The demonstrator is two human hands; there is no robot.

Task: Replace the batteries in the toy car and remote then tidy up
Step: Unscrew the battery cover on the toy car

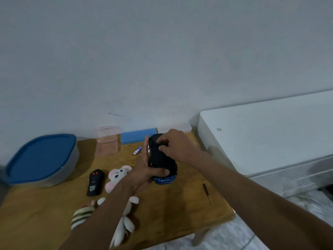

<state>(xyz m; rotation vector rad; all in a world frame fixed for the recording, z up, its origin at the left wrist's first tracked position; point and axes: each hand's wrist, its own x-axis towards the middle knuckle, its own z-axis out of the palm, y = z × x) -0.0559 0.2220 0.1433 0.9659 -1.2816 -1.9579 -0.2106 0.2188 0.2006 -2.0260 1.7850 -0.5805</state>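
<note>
My left hand [144,170] clamps the blue-and-black plastic toy car [160,159], belly up, above the wooden bench [180,204], thumb across it. My right hand [175,145] pinches at its underside.

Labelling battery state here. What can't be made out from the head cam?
1. Toy car battery bay, head view: fingers of the right hand cover it; cover on or off, cannot tell.
2. Batteries on the table, head view: partly behind the left hand; count unclear, labels too small.
3. Remote, head view: lies buttons up; its back is hidden.
</note>
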